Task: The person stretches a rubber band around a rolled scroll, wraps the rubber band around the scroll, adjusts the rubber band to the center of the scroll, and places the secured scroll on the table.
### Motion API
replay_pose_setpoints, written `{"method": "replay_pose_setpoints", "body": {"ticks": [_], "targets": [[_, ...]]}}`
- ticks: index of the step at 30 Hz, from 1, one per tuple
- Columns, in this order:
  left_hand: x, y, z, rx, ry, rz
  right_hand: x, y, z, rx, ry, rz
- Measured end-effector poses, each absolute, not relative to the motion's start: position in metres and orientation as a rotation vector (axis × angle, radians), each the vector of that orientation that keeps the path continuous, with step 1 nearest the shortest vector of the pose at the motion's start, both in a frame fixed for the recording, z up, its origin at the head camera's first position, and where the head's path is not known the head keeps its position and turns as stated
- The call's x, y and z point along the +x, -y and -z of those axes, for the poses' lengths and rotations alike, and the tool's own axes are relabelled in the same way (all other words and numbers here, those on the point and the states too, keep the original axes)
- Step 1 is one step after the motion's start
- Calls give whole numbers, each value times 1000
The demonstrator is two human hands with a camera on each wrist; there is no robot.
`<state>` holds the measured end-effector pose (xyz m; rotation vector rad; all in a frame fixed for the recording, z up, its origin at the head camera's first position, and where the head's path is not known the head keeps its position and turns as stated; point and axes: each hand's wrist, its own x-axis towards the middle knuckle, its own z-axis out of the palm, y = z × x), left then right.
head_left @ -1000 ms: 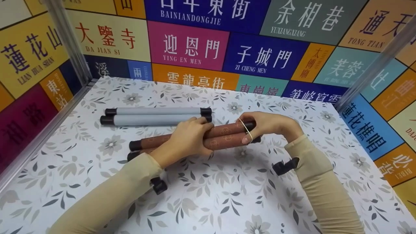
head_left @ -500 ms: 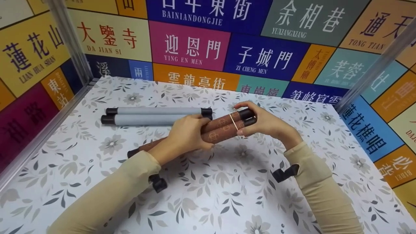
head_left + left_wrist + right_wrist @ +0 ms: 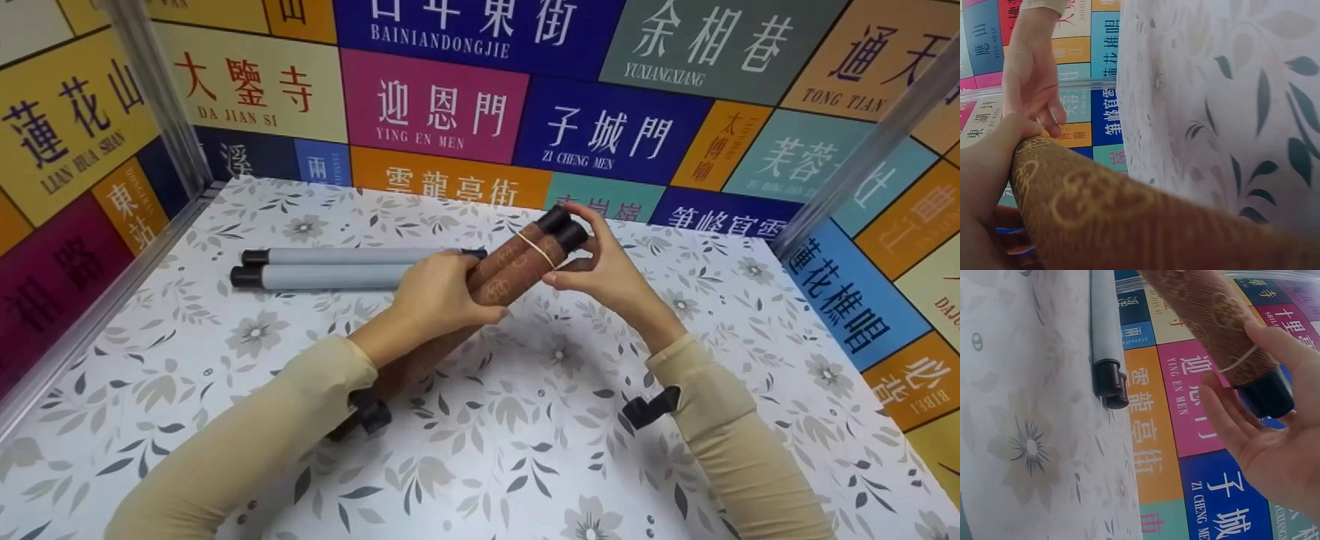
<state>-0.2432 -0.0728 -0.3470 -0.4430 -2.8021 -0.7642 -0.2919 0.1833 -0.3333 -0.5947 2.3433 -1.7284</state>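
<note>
Over the middle of the white, leaf-printed tabletop (image 3: pixel 450 495), two brown, flower-patterned cylindrical rolls (image 3: pixel 510 274) lie side by side, tilted so their right ends point up and away from the person. Their lower left ends are mostly hidden behind the beige-sleeved left forearm (image 3: pixel 247 442); whether they rest on anything I cannot tell. They look stiff and fairly light to me, with a textured, cloth-like skin that should not slip much. The left hand (image 3: pixel 435 296) grips both near the middle, the sensible place. Farther right, a thin, pale elastic band (image 3: pixel 536 248) circles the pair; without it they would probably roll apart. The smooth black end caps (image 3: pixel 574 235) beyond it would be slicker to hold. The right hand (image 3: pixel 611 274) curves about that capped end, fingertips at the band; whether they pinch it I cannot tell.

As for the surroundings, from the left: two pale grey cylindrical rolls (image 3: pixel 337 276) with black ends lie just beyond the left hand, close enough to be knocked. One black wrist-worn device (image 3: pixel 371 412) hangs before the brown rolls' low end; another black device (image 3: pixel 651 409), on the right wrist, is clear of them.
</note>
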Motion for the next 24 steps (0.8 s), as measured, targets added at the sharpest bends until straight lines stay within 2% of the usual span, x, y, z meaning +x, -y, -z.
{"method": "replay_pose_setpoints", "body": {"ticks": [10,24], "targets": [[-244,73,344,-378,2812,976,-290,-168,352,-501,-2541,1948],[-247,72,341,-389,2758,1493,-288,-152,360,-491,-2367,2347]]}}
